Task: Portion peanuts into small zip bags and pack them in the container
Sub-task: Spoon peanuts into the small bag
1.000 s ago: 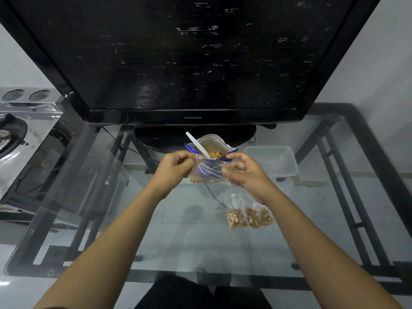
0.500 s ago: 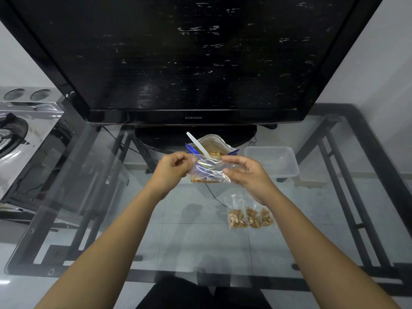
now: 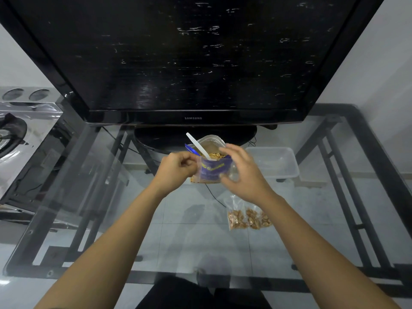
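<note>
My left hand (image 3: 176, 168) pinches the top left corner of a small clear zip bag (image 3: 206, 178) with peanuts at its bottom, held above the glass table. My right hand (image 3: 242, 175) is blurred at the bag's right edge, fingers spread apart. Right behind the bag stands the open blue peanut packet (image 3: 211, 147) with a white plastic spoon (image 3: 196, 144) stuck in it. Two filled zip bags (image 3: 247, 216) lie side by side on the glass under my right wrist. An empty clear plastic container (image 3: 275, 163) sits to the right of the packet.
A large black TV (image 3: 194, 59) on a round base fills the back of the glass table (image 3: 133, 219), just behind the packet. A metal stove top (image 3: 15, 134) stands off the table's left side. A black frame runs under the glass edges.
My right hand slid along the bag's top edge to the right, then let go and spread its fingers. My left hand kept its pinch on the left corner.
</note>
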Available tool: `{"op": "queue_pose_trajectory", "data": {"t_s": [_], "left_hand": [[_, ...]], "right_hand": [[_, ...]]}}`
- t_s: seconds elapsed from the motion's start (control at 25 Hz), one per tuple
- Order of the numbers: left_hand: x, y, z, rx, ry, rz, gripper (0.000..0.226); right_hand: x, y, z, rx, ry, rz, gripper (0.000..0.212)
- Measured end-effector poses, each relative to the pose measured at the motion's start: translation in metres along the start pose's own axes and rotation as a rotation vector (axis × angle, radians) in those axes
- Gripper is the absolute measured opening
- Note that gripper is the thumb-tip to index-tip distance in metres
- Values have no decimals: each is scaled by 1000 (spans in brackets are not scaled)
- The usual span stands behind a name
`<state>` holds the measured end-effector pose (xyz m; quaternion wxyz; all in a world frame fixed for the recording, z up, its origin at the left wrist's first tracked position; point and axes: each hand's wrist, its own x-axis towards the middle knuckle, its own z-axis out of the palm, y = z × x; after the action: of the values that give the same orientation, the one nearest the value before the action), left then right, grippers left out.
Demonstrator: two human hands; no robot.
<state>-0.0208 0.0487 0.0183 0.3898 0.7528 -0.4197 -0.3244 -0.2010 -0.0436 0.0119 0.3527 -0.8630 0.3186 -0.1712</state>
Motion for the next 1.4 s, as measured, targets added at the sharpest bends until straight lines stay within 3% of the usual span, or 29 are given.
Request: {"op": "queue_pose_trajectory", "data": {"t_s": [0.08, 0.16, 0.32, 0.52, 0.56, 0.64, 0.72, 0.8, 0.84, 0.96, 1.12, 1.28, 1.4], "left_hand": [[0, 8, 1, -54, -27, -6, 26], [0, 14, 1, -94, -45, -16, 31], [1, 18, 1, -108, -65, -23, 34], [2, 17, -1, -147, -131, -45, 33], [4, 15, -1, -178, -93, -26, 27], [13, 9, -3, -261, 157, -19, 14], [36, 1, -7, -218, 364, -128, 24], [57, -1, -9, -116, 306, -252, 45], [65, -2, -8, -101, 250, -247, 41], [72, 6, -3, -76, 172, -83, 10], [70, 16, -1, 55, -35, 93, 11], [64, 19, -14, 375, 146, 351, 14], [52, 4, -5, 378, 88, 253, 17]], "right_hand": [[3, -8, 6, -203, -24, -152, 75], [7, -9, 12, -274, -14, -182, 83], [11, -5, 20, -220, 88, -186, 67], [10, -6, 19, -10, 75, -145, 48], [10, -5, 18, 80, 80, -113, 47], [10, -1, 16, 242, 111, -22, 50], [13, 6, 15, 328, 140, 79, 54], [17, 13, 16, 430, 171, 161, 54], [19, 16, 16, 487, 187, 200, 53], [25, 28, 19, 600, 186, 306, 50], [28, 37, 21, 571, 167, 322, 50], [32, 39, 14, 567, 159, 323, 51], [30, 36, 10, 575, 111, 325, 48]]}}
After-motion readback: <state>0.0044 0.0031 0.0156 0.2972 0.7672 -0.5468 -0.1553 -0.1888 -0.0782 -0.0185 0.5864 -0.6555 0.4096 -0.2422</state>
